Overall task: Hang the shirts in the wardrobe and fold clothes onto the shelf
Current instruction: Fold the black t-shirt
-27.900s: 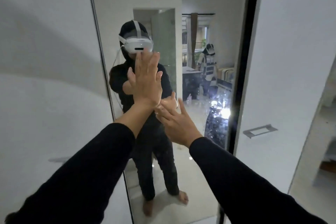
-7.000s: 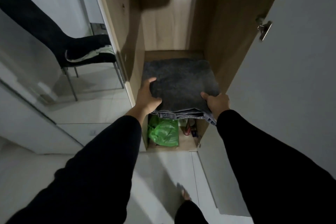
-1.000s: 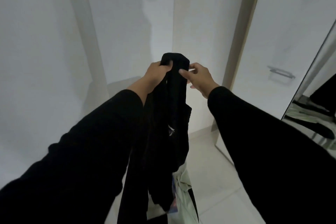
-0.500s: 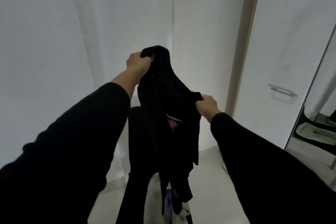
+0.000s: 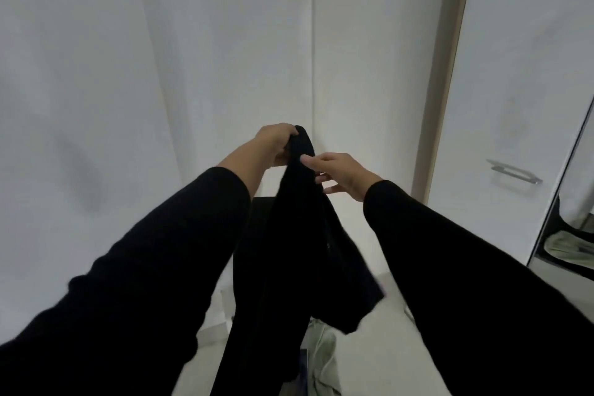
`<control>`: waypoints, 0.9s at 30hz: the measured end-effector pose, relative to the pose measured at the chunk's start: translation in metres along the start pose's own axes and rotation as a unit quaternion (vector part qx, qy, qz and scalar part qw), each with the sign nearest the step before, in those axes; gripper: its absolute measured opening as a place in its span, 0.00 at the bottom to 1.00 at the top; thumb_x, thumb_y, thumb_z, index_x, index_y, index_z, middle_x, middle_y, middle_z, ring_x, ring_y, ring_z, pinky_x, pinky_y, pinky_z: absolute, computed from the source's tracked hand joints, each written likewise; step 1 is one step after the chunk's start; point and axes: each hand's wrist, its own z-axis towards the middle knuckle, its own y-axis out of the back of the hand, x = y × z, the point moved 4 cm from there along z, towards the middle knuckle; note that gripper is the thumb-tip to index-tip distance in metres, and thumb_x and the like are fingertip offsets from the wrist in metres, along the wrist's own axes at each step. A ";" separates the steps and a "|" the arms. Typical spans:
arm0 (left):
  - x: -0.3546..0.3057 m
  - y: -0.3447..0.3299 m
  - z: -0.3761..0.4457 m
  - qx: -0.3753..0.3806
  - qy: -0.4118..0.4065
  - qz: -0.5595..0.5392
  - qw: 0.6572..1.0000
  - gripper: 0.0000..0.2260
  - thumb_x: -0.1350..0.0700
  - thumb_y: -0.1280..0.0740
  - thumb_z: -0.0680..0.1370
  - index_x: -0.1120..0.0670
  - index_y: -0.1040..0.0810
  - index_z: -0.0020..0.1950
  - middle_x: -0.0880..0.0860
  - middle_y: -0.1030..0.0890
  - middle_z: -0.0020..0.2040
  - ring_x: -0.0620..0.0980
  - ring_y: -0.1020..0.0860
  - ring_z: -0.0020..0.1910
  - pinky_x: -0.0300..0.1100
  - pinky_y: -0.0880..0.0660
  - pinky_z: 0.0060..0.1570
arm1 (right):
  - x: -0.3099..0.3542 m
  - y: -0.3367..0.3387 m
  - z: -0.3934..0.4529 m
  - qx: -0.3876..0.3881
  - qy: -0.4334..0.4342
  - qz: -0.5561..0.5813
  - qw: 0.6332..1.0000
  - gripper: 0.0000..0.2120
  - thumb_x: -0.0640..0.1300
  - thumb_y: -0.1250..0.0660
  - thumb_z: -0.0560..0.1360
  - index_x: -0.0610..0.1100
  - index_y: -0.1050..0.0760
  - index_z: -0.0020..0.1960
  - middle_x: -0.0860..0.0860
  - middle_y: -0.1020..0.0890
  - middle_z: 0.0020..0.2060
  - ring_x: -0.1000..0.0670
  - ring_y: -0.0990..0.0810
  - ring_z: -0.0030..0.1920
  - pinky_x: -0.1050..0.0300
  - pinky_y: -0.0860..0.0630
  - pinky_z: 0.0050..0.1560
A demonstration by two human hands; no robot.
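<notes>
Black garment point(image 5: 299, 235) hangs from left hand's point(image 5: 276, 141) clenched grip; right hand point(image 5: 340, 170) touches it, released (hem cut off)

White wall point(image 5: 160, 74); mirror point(image 5: 575, 228) at right edge.

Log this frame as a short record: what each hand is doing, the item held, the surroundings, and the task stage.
left hand: grips the top of the black garment, raised in front of the body
right hand: fingers extended, touching the garment just below the top; grip unclear
black garment: hangs down bunched and unfolded; type cannot be told
pale green clothes: lie on the floor below
wardrobe door: white, shut, metal handle
stage: garment neither folded nor hung yet
</notes>
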 end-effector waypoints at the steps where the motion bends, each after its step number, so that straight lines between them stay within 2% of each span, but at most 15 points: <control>1: -0.002 -0.006 -0.002 0.021 0.007 0.013 1.000 0.05 0.57 0.37 0.77 0.57 0.27 0.44 0.53 0.25 0.34 0.49 0.26 0.31 0.41 0.25 0.36 | 0.003 -0.003 0.002 0.013 0.009 0.000 1.000 0.23 0.58 0.30 0.71 0.44 0.24 0.60 0.51 0.19 0.49 0.51 0.21 0.48 0.54 0.25 0.50; 3: -0.002 -0.011 -0.003 0.058 0.007 0.066 0.996 0.05 0.55 0.36 0.77 0.55 0.25 0.43 0.50 0.23 0.38 0.48 0.24 0.38 0.41 0.26 0.44 | 0.006 -0.005 0.007 0.021 0.012 0.001 1.000 0.24 0.55 0.29 0.71 0.44 0.25 0.62 0.49 0.19 0.54 0.49 0.20 0.53 0.53 0.25 0.53; 7: 0.001 -0.011 -0.002 0.144 -0.018 0.151 0.978 0.09 0.48 0.34 0.76 0.50 0.23 0.53 0.44 0.24 0.50 0.46 0.30 0.54 0.44 0.32 0.56 | 0.001 0.005 0.012 -0.013 0.014 -0.010 1.000 0.15 0.41 0.32 0.75 0.40 0.24 0.60 0.43 0.19 0.52 0.43 0.20 0.56 0.52 0.25 0.56; 9: 0.005 -0.009 0.002 0.173 -0.047 0.120 0.977 0.07 0.47 0.35 0.76 0.48 0.22 0.49 0.43 0.23 0.50 0.46 0.30 0.57 0.46 0.34 0.58 | 0.004 0.006 0.011 -0.014 0.018 -0.012 1.000 0.13 0.36 0.36 0.76 0.39 0.23 0.60 0.43 0.19 0.51 0.43 0.20 0.53 0.53 0.25 0.56; 12: 0.015 -0.009 0.011 0.140 -0.121 0.011 0.983 0.04 0.55 0.37 0.74 0.52 0.24 0.45 0.49 0.24 0.52 0.48 0.28 0.59 0.48 0.34 0.56 | 0.020 0.005 0.013 -0.018 0.021 0.045 0.999 0.13 0.33 0.40 0.75 0.38 0.23 0.57 0.41 0.20 0.49 0.43 0.20 0.48 0.55 0.24 0.49; 14: 0.024 -0.016 0.011 0.157 -0.135 -0.055 0.977 0.12 0.57 0.39 0.67 0.56 0.27 0.49 0.52 0.25 0.48 0.49 0.26 0.50 0.46 0.31 0.49 | 0.036 0.006 0.013 -0.020 0.037 0.058 0.997 0.10 0.33 0.39 0.74 0.38 0.22 0.52 0.40 0.20 0.45 0.42 0.21 0.45 0.54 0.24 0.47; 17: 0.040 -0.029 0.005 0.263 -0.112 -0.077 0.955 0.24 0.58 0.40 0.63 0.60 0.30 0.59 0.53 0.24 0.43 0.49 0.25 0.41 0.42 0.27 0.39 | 0.058 0.010 0.009 -0.019 0.057 0.049 0.997 0.07 0.33 0.37 0.73 0.40 0.21 0.46 0.43 0.20 0.38 0.46 0.20 0.38 0.59 0.22 0.41; 19: 0.055 -0.037 0.001 0.315 -0.075 -0.033 0.946 0.22 0.58 0.38 0.65 0.57 0.29 0.59 0.53 0.23 0.43 0.50 0.23 0.42 0.42 0.25 0.41 | 0.067 0.015 0.006 -0.035 0.066 0.059 0.995 0.06 0.33 0.34 0.72 0.40 0.22 0.47 0.44 0.19 0.39 0.47 0.20 0.38 0.59 0.21 0.40; 22: 0.078 -0.043 0.002 0.299 -0.044 0.094 0.949 0.14 0.58 0.35 0.74 0.54 0.28 0.59 0.52 0.21 0.51 0.51 0.23 0.51 0.47 0.26 0.54 | 0.075 0.030 0.002 -0.084 0.090 0.078 0.989 0.11 0.36 0.29 0.71 0.39 0.22 0.53 0.45 0.18 0.41 0.47 0.18 0.40 0.59 0.20 0.41; 24: 0.094 -0.041 0.007 0.272 -0.025 0.168 0.947 0.13 0.58 0.37 0.78 0.56 0.28 0.63 0.52 0.23 0.56 0.50 0.26 0.54 0.50 0.29 0.61 | 0.076 0.042 -0.003 -0.115 0.109 0.085 0.984 0.08 0.37 0.28 0.72 0.40 0.22 0.51 0.47 0.18 0.40 0.49 0.18 0.39 0.59 0.19 0.42; 27: 0.115 -0.033 0.013 0.261 0.014 0.175 0.949 0.15 0.55 0.41 0.80 0.55 0.30 0.67 0.52 0.26 0.61 0.51 0.28 0.59 0.53 0.30 0.63 | 0.072 0.061 -0.010 -0.181 0.122 0.074 0.973 0.06 0.39 0.30 0.74 0.41 0.22 0.51 0.49 0.19 0.40 0.51 0.19 0.40 0.59 0.21 0.43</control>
